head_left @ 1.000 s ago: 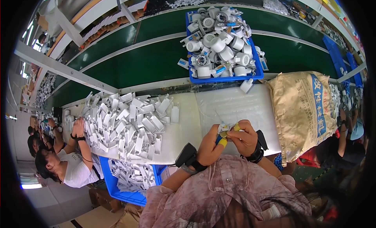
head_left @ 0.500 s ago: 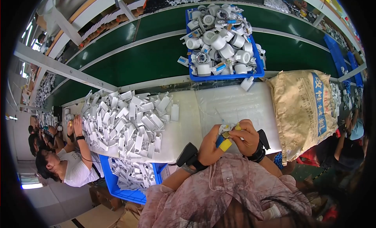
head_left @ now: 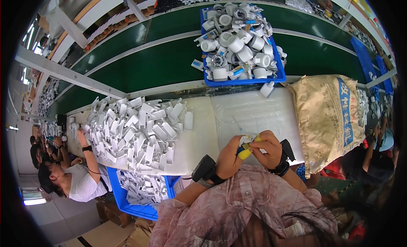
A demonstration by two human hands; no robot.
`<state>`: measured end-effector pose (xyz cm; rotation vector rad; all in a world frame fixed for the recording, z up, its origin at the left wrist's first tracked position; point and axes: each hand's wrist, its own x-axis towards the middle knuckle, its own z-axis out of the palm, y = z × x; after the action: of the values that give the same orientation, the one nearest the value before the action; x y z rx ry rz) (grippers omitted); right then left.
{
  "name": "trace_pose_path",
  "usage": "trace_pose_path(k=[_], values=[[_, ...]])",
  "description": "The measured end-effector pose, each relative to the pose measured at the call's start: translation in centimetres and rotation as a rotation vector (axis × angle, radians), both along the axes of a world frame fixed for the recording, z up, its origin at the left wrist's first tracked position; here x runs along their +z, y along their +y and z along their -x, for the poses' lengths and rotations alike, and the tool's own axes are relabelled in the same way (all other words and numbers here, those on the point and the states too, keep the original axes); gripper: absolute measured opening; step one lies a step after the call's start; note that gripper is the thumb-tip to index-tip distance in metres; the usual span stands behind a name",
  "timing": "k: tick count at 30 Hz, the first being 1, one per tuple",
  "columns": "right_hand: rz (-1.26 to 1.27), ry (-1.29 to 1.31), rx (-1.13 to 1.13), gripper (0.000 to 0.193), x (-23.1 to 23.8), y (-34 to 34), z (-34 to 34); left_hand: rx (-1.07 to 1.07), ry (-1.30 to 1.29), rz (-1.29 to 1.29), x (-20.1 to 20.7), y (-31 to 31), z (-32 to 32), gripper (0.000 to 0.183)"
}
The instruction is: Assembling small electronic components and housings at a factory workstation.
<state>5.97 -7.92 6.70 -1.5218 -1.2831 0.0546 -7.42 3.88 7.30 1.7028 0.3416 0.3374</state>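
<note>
Both my hands meet over the near edge of the table. My left hand [head_left: 228, 158] is closed around a small white part [head_left: 246, 139], which is mostly hidden by the fingers. My right hand [head_left: 269, 150] pinches at the same part from the other side, its thumb and fingertips pressed together. Yellow patches show at the fingertips of both hands; whether they are finger covers or pieces of the held thing I cannot tell. To the left of my hands lies a heap of white plastic covers [head_left: 142, 128] on the table.
A blue crate [head_left: 263, 82] heaped with round white housings, some showing blue pieces, stands at the far side. One loose white housing [head_left: 267, 89] lies before it. A brown sack [head_left: 318, 119] stands right. Another blue bin [head_left: 142, 210] holds white covers. A co-worker [head_left: 85, 183] reaches in at left.
My hands stay together and turn the held part slightly; the blue patch beside the yellow is less visible. At left, the co-worker's hands have shifted.
</note>
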Motion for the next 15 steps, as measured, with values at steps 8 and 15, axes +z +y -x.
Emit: trace_pose_path(k=[8,15], values=[[0.02,-0.071,0.026,0.029,0.42,-0.1,-0.39,0.02,0.033,0.055,0.33,-0.09,0.02,0.03],[0.025,-0.059,0.03,0.027,0.56,0.07,-0.27,0.024,0.052,0.075,0.35,-0.03,0.11,0.026]])
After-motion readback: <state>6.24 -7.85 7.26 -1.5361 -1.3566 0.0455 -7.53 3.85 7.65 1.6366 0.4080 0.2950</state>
